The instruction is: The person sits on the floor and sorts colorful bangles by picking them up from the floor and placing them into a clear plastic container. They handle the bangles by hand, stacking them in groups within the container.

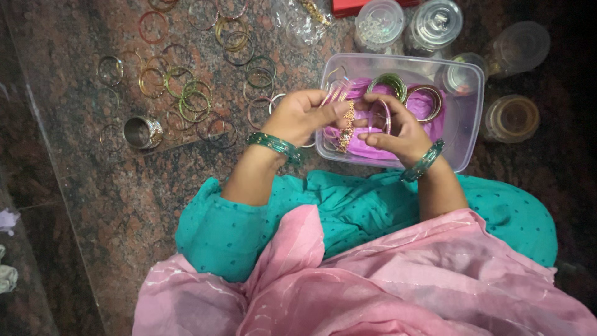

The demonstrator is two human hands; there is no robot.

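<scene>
My left hand point(301, 115) pinches a stack of thin pink bangles point(336, 93) over the edge of a clear plastic box point(467, 127). My right hand point(398, 127) holds a pink bangle point(382, 115) and a gold beaded ornament point(346, 127) that dangles between both hands. Inside the box lie a purple cloth point(435, 127), a green bangle set point(388, 82) and a gold-red bangle set point(428, 99). Green bangles sit on both my wrists.
Several loose bangles point(193, 99) in gold, green and red are spread on the brown granite floor point(112, 199) at left, with a wide silver cuff point(142, 132). Clear lidded jars point(435, 23) stand behind and right of the box. A red box point(354, 6) sits at top.
</scene>
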